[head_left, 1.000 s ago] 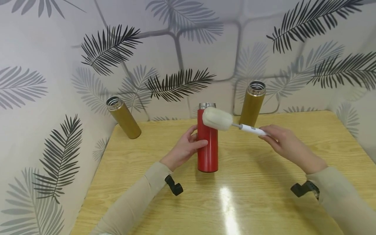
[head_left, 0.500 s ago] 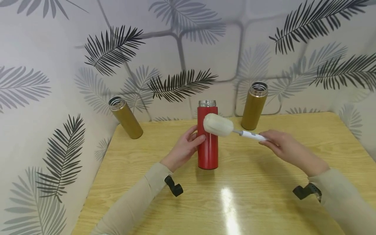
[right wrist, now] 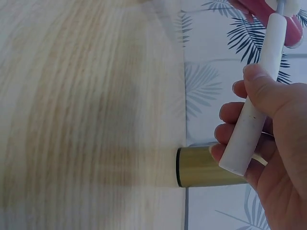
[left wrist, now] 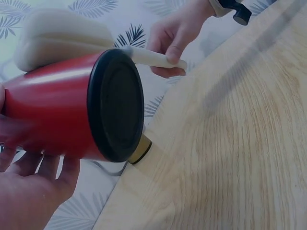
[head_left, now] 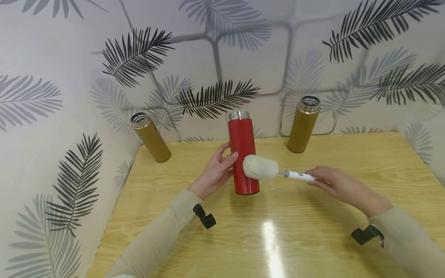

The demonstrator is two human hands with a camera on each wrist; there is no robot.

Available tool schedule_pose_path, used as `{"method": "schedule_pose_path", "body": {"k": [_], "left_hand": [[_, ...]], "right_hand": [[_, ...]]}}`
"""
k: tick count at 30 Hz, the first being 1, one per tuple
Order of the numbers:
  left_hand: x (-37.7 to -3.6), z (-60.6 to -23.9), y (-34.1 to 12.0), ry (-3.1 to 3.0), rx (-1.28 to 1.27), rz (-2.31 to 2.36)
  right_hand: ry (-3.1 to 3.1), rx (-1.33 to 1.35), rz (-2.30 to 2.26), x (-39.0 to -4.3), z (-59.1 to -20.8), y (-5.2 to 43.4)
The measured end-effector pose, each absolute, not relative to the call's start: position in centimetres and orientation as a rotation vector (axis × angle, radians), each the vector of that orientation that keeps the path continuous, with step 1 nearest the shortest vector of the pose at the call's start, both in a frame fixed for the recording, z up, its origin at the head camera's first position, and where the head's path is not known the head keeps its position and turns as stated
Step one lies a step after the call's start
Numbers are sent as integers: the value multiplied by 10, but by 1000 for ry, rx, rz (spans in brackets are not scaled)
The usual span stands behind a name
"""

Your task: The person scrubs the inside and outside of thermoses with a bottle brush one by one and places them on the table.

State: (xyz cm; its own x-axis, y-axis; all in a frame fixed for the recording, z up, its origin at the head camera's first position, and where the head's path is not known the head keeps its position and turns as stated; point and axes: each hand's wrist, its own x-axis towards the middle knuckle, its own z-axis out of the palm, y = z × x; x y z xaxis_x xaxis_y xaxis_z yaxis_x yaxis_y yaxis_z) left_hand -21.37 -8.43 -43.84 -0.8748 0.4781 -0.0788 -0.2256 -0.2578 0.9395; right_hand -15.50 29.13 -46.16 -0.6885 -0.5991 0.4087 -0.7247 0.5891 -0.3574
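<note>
My left hand [head_left: 216, 170] grips a red thermos bottle [head_left: 240, 141] from its left side, thumb across the front. The bottle is lidless, with a bare metal neck, and tilts slightly; its black base [left wrist: 117, 105] faces the left wrist camera. A bottle brush with a cream sponge head [head_left: 260, 167] lies against the lower right side of the bottle. Its white handle [right wrist: 256, 105] is held in my right hand [head_left: 342, 188], fingers wrapped round it and thumb along it.
A gold thermos bottle [head_left: 151, 137] without a lid stands at the table's back left corner. Another lidless gold bottle [head_left: 303, 125] stands at the back right, near the patterned wall [head_left: 243, 58]. The wooden table [head_left: 313, 231] reflects light in front.
The sponge head has slid down the bottle from near its neck to its lower part, the right hand lowering with it. My left hand has raised the bottle slightly and tilted it.
</note>
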Motion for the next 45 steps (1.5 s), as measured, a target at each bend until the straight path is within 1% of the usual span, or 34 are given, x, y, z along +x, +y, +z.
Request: {"method": "schedule_pose_path", "body": {"k": [11, 26, 33, 45], "left_hand": [[-214, -437, -83, 1462, 340, 2245], [-208, -442, -81, 1427, 382, 2226], [-207, -446, -82, 1391, 456, 2154], [-201, -445, -76, 1579, 421, 2017]], "right_hand": [[-2531, 1179, 678, -149, -471, 297], [-2498, 1063, 660, -162, -455, 294], [-2499, 1034, 651, -164, -445, 295], [-2404, 973, 632, -173, -437, 299]]}}
